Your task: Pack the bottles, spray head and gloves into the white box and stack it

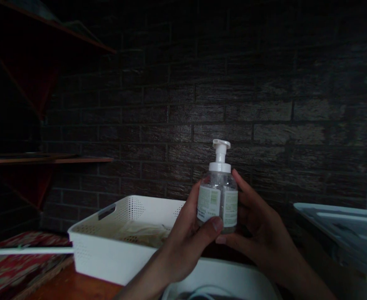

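A clear pump bottle (pixel 218 196) with a white pump head and pale labels is held upright in front of me, above the table. My left hand (pixel 186 237) wraps its left side, thumb across the lower front. My right hand (pixel 255 225) cups the right side and the bottom, fingers curled round it. Both hands grip the bottle together.
A white perforated basket (pixel 108 246) with a handle slot stands on the wooden table at left, pale packets inside. A second white container's rim (pixel 227 275) lies below my hands. Dark brick wall behind, wooden shelves (pixel 46 159) at left, a pale lid or tray (pixel 343 225) at right.
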`<act>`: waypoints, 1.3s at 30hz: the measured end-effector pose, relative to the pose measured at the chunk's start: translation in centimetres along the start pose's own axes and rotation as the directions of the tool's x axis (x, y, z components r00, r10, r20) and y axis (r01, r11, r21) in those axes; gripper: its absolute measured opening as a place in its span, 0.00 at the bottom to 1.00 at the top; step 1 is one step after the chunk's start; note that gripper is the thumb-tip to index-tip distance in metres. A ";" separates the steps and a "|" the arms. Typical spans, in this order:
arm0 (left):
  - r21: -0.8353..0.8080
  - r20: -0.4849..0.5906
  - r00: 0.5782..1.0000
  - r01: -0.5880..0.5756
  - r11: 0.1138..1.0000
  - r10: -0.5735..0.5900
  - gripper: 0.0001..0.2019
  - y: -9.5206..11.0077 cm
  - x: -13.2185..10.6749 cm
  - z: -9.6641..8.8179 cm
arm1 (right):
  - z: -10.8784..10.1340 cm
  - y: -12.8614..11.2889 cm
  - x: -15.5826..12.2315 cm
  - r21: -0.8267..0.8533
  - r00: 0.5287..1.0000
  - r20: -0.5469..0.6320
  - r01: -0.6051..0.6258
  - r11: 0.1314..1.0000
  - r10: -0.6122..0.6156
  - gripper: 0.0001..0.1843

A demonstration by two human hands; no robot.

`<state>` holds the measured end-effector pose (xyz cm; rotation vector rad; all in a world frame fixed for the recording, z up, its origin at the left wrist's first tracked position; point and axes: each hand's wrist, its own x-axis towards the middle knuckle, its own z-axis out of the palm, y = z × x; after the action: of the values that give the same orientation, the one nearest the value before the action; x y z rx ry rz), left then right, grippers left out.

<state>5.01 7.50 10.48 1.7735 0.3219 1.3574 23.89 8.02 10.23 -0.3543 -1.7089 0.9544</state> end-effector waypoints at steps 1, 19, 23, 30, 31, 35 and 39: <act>0.015 -0.001 1.000 0.005 1.000 -0.005 0.36 0.1 0.0 0.0 | 0.0 0.0 0.0 0.007 1.000 -0.006 0.002 1.000 -0.002 0.61; 0.210 -0.046 0.998 -0.023 0.977 0.033 0.34 0.0 0.0 0.0 | -0.1 0.5 0.2 -0.472 0.978 -0.100 0.116 0.874 -0.184 0.57; 0.135 -0.048 0.997 -0.050 0.990 0.056 0.34 -1.1 -0.1 -0.2 | -0.2 0.7 0.2 -0.532 0.975 -0.095 0.120 0.838 -0.200 0.59; -0.051 0.000 1.000 -0.013 0.999 0.013 0.34 -0.8 0.2 -0.4 | -0.2 0.7 0.1 -0.384 0.995 -0.071 0.039 0.922 -0.071 0.63; -0.050 0.007 1.000 0.001 0.999 -0.001 0.33 -0.7 0.2 -0.3 | -0.2 0.7 0.1 -0.385 0.995 -0.078 0.033 0.922 -0.069 0.63; -0.030 0.022 0.999 0.033 0.999 -0.032 0.30 -0.1 0.4 0.0 | 0.1 0.4 0.1 -0.422 0.989 -0.103 0.053 0.905 -0.106 0.63; -0.041 -0.001 0.999 0.045 0.998 -0.045 0.29 0.0 0.6 0.4 | 0.3 0.5 0.1 -0.469 0.980 -0.110 0.097 0.878 -0.167 0.63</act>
<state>5.60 7.78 10.86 1.7216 0.3302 1.3248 23.51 8.27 9.93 -0.5955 -1.7865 0.3975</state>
